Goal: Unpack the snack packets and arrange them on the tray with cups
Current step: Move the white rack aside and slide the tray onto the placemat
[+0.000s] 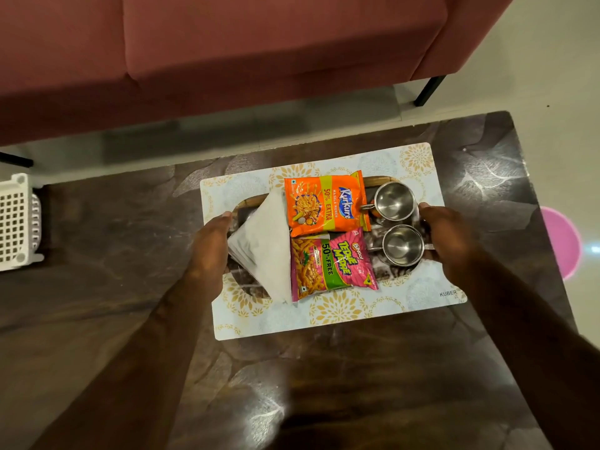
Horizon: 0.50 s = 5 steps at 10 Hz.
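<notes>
Two hands hold the tray (251,200) by its short ends: my left hand (211,246) curls around the left rim, my right hand (449,237) around the right. On it lie the orange packet (326,203), pink packet (331,263), folded napkins (266,245) and two steel cups (394,201). It sits on a placemat (324,319), with bare table (113,238) on both sides.

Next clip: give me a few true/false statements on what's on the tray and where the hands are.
1. Two steel cups sit at the tray's right end. True.
2. The orange packet lies nearer the sofa than the pink packet. True.
3. The left hand holds a cup. False: it is at the tray's left end.
4. The napkin lies right of the packets. False: left.
5. The right hand is at the tray's right end. True.
</notes>
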Motion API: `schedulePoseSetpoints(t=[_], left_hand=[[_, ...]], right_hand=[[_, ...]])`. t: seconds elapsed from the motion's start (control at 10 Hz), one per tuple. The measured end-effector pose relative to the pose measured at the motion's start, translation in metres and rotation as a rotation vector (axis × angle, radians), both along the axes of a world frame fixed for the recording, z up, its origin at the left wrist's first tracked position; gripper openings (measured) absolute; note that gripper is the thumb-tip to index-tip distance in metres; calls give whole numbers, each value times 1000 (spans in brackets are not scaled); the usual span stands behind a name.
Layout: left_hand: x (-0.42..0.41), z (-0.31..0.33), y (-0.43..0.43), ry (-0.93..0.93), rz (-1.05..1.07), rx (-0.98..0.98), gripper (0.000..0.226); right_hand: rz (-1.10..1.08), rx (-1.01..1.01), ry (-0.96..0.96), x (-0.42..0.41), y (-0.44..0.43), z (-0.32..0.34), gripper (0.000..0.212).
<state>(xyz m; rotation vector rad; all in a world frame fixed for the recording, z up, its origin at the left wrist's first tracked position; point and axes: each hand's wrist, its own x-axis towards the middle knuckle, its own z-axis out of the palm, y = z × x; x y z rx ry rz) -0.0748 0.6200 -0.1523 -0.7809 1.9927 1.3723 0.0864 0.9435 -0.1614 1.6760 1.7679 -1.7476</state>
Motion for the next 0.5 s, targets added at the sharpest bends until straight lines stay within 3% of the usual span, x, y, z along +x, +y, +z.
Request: schedulePoseSetpoints(t=[0.3, 0.4, 0.5], left_hand=[[1, 3, -4, -7, -20, 55, 29], [-5, 13, -7, 98, -175, -30, 24], [4, 21, -22, 214, -401, -222, 43]], right_hand=[[72, 67, 54, 3, 2, -2, 26], [202, 195, 36, 4, 2, 7, 29], [272, 326, -10, 13, -1, 14, 39]])
